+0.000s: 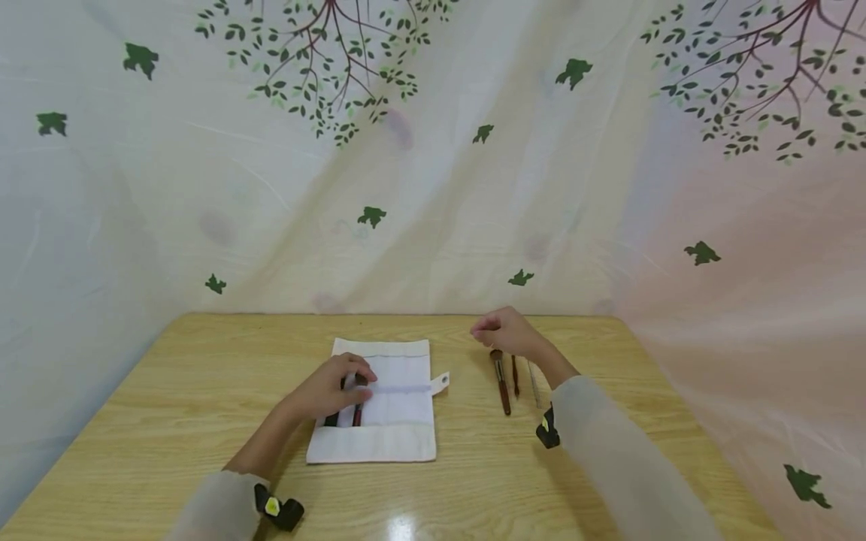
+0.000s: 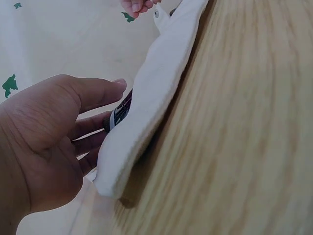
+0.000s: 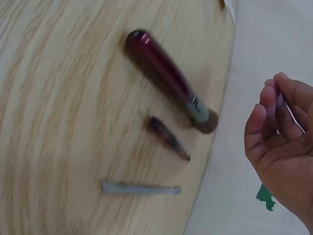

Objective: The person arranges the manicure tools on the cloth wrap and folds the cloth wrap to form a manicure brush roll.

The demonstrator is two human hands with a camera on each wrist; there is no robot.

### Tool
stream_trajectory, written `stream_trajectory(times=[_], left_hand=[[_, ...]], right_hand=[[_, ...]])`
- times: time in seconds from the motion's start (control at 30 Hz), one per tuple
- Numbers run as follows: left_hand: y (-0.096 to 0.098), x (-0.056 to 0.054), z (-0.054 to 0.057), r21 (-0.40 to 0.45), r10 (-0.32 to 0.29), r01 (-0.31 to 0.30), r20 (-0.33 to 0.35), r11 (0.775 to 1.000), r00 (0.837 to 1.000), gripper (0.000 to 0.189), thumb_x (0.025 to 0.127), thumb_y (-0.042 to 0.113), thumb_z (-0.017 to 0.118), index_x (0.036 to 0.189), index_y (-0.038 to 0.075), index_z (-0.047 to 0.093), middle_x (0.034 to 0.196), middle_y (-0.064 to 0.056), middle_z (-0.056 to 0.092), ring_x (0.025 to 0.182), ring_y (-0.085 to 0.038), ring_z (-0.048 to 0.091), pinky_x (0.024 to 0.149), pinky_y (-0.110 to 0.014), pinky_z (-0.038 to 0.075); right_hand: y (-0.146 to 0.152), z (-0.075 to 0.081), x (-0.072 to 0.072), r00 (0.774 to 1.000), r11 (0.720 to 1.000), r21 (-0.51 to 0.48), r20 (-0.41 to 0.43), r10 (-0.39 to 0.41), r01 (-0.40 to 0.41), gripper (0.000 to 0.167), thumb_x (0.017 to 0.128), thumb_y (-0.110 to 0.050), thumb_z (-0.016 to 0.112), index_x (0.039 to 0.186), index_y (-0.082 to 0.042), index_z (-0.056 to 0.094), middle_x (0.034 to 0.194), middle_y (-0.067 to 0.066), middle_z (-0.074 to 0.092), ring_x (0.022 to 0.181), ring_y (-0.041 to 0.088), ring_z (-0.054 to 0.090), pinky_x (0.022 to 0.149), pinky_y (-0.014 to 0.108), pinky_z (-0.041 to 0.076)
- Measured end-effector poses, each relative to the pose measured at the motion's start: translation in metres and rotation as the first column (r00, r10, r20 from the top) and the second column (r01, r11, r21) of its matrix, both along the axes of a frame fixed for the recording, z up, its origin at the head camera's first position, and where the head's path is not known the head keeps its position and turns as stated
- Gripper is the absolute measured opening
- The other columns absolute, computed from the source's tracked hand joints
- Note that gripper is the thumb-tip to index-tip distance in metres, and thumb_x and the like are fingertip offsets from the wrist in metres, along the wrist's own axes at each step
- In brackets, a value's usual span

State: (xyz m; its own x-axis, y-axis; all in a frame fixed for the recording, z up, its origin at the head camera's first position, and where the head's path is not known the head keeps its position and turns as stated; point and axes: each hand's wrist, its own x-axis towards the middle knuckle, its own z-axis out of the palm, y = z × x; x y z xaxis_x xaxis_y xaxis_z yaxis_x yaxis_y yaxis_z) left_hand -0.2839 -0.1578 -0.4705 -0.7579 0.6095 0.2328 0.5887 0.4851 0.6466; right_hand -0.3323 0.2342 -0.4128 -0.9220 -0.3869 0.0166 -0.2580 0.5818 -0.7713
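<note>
An unrolled white cloth brush roll (image 1: 399,445) lies on the table, with a dark tool (image 1: 331,420) and a red-handled brush (image 1: 357,416) tucked in its left pockets. My left hand (image 1: 336,387) rests over those two, fingers relaxed and thumb apart. In the left wrist view, its fingers reach behind the cloth edge. To the right, my right hand (image 1: 509,332) hovers with loosely bent fingers, nothing between them. Below it lie a thick makeup brush (image 3: 161,66) with a dark red handle, a short dark slender tool (image 3: 168,138) and a thin pale grey stick (image 3: 142,189).
A strap with a snap (image 1: 441,383) sticks out from the roll's right side. The wooden table (image 1: 223,376) ends at a pale hanging cloth (image 1: 433,248) printed with green leaves. Each sleeve carries a small black device (image 1: 279,508) at the wrist.
</note>
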Motion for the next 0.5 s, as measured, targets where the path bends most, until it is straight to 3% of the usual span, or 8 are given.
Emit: stream_trajectory(times=[0.17,0.3,0.5], left_hand=[[0.001,-0.002,-0.005,0.002,-0.026,0.026,-0.022,1.000,0.999,0.013,0.097,0.018,0.073,0.108,0.012,0.074,0.117,-0.003,0.066,0.112,-0.026,0.059,0.097,-0.048,0.047],[0.002,-0.002,-0.008,0.005,-0.028,0.028,-0.037,1.000,0.999,0.011,0.097,0.016,0.072,0.106,0.010,0.074,0.113,-0.004,0.066,0.110,-0.026,0.059,0.094,-0.046,0.047],[0.006,0.000,-0.007,-0.018,0.001,-0.002,-0.031,1.000,1.000,0.008,0.096,0.014,0.072,0.103,0.011,0.073,0.112,-0.004,0.065,0.111,-0.028,0.057,0.096,-0.047,0.043]], right_hand=[[0.015,-0.004,0.004,0.999,1.000,0.026,-0.039,0.016,-0.015,0.025,0.103,-0.013,0.063,0.115,0.007,0.070,0.104,0.025,0.071,0.095,0.039,0.068,0.079,0.041,0.056],[0.021,-0.006,0.007,0.999,0.999,0.044,-0.041,0.010,-0.008,0.024,0.102,-0.012,0.065,0.113,0.009,0.070,0.100,0.023,0.072,0.086,0.031,0.067,0.076,0.042,0.055],[0.029,-0.011,0.011,0.999,0.995,0.095,-0.029,0.032,-0.030,0.020,0.101,-0.010,0.065,0.110,0.006,0.071,0.097,0.015,0.073,0.082,0.019,0.066,0.072,0.031,0.053]])
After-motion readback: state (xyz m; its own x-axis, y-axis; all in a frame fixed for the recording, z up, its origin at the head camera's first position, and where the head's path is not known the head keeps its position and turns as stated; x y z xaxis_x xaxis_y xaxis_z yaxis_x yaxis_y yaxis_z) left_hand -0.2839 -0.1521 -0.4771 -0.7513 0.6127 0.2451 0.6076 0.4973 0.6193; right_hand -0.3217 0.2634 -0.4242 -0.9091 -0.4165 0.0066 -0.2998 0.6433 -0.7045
